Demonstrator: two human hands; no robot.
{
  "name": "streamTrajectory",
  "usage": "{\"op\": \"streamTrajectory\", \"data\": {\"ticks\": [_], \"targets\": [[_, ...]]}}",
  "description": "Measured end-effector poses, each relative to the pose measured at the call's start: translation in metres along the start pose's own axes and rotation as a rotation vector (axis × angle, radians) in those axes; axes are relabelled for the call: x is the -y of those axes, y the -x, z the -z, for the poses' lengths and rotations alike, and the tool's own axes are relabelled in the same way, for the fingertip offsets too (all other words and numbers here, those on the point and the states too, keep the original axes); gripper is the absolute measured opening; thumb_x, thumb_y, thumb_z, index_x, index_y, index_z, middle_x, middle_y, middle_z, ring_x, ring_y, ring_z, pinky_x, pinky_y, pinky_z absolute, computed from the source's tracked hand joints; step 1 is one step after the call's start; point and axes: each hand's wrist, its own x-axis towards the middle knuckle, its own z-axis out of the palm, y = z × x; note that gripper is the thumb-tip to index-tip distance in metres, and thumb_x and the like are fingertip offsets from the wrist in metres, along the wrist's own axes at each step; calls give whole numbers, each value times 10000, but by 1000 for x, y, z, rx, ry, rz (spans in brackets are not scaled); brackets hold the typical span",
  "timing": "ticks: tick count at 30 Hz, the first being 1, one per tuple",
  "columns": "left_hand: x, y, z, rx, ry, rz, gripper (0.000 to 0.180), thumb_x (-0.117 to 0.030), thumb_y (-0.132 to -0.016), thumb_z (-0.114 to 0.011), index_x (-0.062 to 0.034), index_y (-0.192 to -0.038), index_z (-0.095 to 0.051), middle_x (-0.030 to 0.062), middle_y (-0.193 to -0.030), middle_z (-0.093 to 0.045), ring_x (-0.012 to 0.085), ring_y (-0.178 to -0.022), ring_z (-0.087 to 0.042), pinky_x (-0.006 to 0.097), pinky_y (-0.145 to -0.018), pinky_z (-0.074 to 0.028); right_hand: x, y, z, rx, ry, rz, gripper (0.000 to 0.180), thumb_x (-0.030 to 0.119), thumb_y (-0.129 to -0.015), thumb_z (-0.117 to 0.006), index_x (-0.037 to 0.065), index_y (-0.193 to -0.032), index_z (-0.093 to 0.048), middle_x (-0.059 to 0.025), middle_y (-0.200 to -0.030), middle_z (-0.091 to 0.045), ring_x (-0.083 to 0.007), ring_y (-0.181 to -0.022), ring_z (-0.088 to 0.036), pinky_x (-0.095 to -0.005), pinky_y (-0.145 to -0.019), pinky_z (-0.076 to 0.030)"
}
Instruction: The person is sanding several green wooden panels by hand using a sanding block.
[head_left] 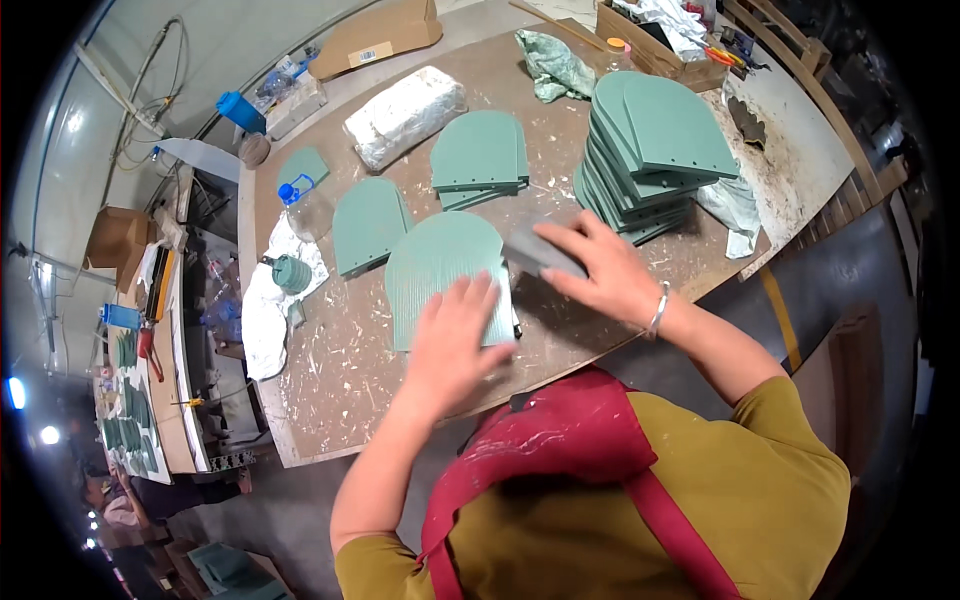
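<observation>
A green arch-shaped panel [440,245] with a ribbed, shiny face lies on the worktable in front of me. My left hand [455,335] rests over its lower part, fingers stretched out and a little blurred. Gripped in my right hand [608,275] is a grey block [535,247], smeared by motion, at the panel's right edge. It looks like a sanding block. Behind and left of the panel lies another green panel [365,225]. Farther back is a small pile of similar panels [480,150], with a row of holes along the straight edge.
A tall stack of green panels [655,130] stands at the right. Behind are a white wrapped bundle [405,115], a stained cloth [553,65] and a wooden box [680,65]. At left, a bottle with a blue cap [305,210] and a green jar [290,274] stand by white cloth [265,325].
</observation>
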Motion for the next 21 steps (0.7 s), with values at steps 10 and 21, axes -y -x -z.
{"op": "streamTrajectory", "data": {"ticks": [10, 21], "targets": [[4, 5, -22, -231, -173, -81, 704, -500, -829, -682, -148, -1415, -515, 63, -1496, -473, 305, -1332, -479, 516, -1082, -358, 23, -139, -39, 134, 235, 24, 501, 480, -891, -557, 184, -1290, -618, -231, -1133, -602, -378, -1087, -592, -440, -946, -480], [6, 3, -28, -296, -209, -105, 663, -542, -868, -607, -165, -1406, -520, 41, -1469, -487, 265, -1331, -467, 490, -1076, -369, 61, -167, -77, 192, 328, 237, 486, 452, -854, -604, 195, -1265, -640, -187, -1095, -592, -368, -1000, -629, -443, -868, -518]]}}
